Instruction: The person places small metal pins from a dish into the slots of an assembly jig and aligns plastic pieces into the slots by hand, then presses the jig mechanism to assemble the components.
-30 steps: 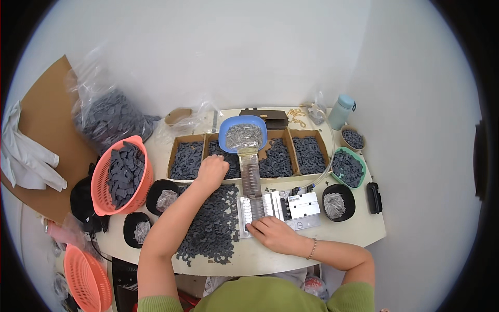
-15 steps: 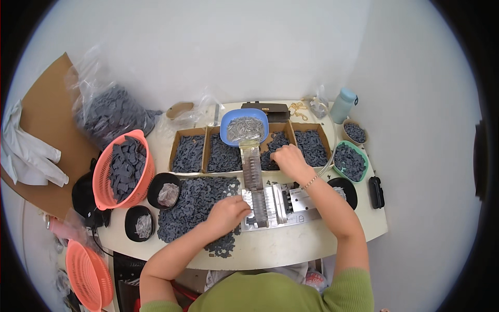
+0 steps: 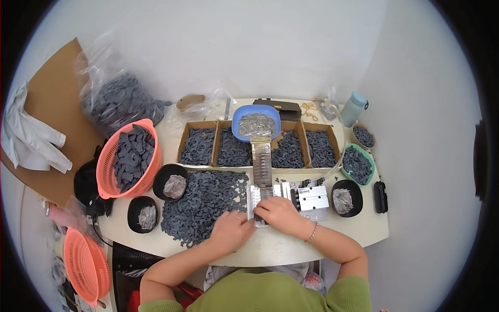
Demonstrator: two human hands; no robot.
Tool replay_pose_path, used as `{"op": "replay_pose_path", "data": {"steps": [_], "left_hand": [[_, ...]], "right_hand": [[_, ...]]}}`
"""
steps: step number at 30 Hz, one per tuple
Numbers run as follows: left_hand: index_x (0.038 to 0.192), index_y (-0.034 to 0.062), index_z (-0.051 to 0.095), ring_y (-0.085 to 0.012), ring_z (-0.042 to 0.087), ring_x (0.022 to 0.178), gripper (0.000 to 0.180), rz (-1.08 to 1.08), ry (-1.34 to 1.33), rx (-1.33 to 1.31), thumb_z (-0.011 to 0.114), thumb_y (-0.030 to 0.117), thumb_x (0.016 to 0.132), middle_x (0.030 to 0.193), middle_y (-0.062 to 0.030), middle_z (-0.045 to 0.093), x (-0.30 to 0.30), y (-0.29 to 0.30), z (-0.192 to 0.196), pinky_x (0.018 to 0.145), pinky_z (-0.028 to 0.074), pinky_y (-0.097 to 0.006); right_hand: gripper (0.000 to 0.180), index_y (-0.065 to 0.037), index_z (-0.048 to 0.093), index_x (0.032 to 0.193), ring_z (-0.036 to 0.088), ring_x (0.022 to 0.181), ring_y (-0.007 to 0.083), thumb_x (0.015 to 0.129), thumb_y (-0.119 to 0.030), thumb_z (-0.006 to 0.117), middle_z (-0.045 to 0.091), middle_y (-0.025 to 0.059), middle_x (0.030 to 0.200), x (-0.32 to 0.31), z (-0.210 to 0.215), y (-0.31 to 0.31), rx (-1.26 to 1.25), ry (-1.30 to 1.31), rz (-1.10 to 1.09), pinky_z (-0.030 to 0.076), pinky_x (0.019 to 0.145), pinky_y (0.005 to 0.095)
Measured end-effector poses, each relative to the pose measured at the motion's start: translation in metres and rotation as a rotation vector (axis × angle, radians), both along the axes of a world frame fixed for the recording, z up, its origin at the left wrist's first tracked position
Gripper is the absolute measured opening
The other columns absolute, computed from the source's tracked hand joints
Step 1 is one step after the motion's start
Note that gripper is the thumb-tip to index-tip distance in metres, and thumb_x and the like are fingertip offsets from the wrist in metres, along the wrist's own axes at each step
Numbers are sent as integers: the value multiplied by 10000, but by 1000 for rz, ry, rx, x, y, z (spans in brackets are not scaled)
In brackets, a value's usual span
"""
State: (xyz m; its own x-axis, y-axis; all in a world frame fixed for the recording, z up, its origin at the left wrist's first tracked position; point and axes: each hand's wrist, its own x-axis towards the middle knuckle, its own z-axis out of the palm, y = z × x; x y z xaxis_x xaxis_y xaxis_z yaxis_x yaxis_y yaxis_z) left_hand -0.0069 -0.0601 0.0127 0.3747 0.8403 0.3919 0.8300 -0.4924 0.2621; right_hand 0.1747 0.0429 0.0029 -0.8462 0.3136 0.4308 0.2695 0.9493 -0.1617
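Note:
My left hand [image 3: 231, 230] rests on the near edge of a big heap of small dark grey plastic parts [image 3: 200, 203], fingers curled; whether it holds a part is hidden. My right hand [image 3: 279, 215] lies over the front of a small metal fixture [image 3: 306, 197] at the table's front centre, fingers bent down onto its left end. A clear chute of small metal pieces [image 3: 262, 162] runs from a blue bowl [image 3: 255, 123] down to the fixture.
Cardboard boxes [image 3: 199, 147] of dark parts line the back. An orange basket [image 3: 129, 158] of parts stands left, black bowls [image 3: 171, 180] with clear bags near it. A green bowl [image 3: 357, 164], a black bowl [image 3: 346, 197], a bottle [image 3: 353, 108] sit right. Another orange basket [image 3: 86, 264] is on the floor.
My right hand came back from the boxes by the blue bowl to the fixture's front. My left hand moved from the heap's middle toward the fixture, close beside the right hand.

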Motion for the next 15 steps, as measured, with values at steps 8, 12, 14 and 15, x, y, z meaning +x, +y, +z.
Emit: {"op": "replay_pose_path", "data": {"steps": [8, 12, 14, 15], "left_hand": [[927, 67, 700, -253, 546, 875, 233, 191, 21, 16, 600, 12, 724, 863, -64, 565, -52, 46, 1, 738, 432, -361], [867, 55, 684, -237, 548, 910, 175, 105, 156, -31, 601, 22, 717, 878, -69, 571, -54, 60, -10, 762, 438, -353], [839, 49, 674, -235, 549, 919, 145, 100, 208, -49, 602, 25, 715, 881, -73, 573, -51, 64, -9, 767, 441, -350], [820, 45, 652, -244, 557, 902, 108, 114, 189, -24, 606, 30, 723, 864, -77, 574, -48, 64, -7, 758, 451, -359]], "right_hand": [[218, -71, 635, 928, 640, 834, 200, 715, -109, 608, 659, 54, 890, 0, 8, -26, 357, -92, 7, 510, 654, 324], [172, -72, 650, 920, 652, 745, 266, 756, -81, 598, 667, 84, 793, -10, 32, -1, -133, -277, -17, 515, 629, 372], [125, -81, 663, 902, 636, 743, 293, 797, -81, 597, 644, 83, 750, -16, 31, 18, -194, -140, -88, 515, 649, 393], [125, -81, 663, 902, 636, 743, 293, 797, -81, 597, 644, 83, 750, -21, 26, 28, -191, -142, -97, 515, 649, 393]]}}
